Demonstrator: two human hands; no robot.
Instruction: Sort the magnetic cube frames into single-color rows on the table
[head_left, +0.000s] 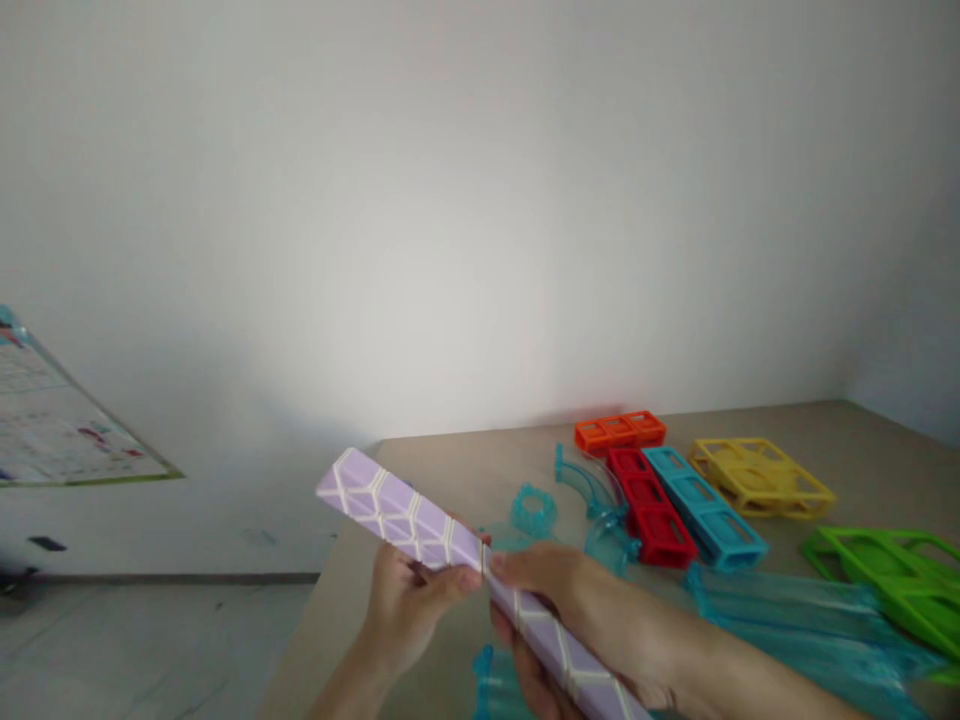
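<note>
Both of my hands hold a long lilac bar (412, 510) with a cream honeycomb line pattern, tilted from upper left to lower right above the table. A seam crosses it between my two thumbs; whether it is one piece or two joined ones I cannot tell. My left hand (416, 600) grips it from below, thumb along the near side at the seam. Around the lower stretch is my right hand (562, 600), thumb pressed beside the seam and fingers partly hidden underneath. Behind the bar lie a clear teal ring (533, 510) and curved clear teal track pieces (589, 485).
On the beige table (442, 455) to the right are orange (620, 432), red (651, 507) and blue (705, 507) plastic frames, a yellow frame (761, 475), a green frame (892, 580) and clear teal channels (795, 620). A white wall (480, 220) stands behind; a poster (67, 420) hangs left.
</note>
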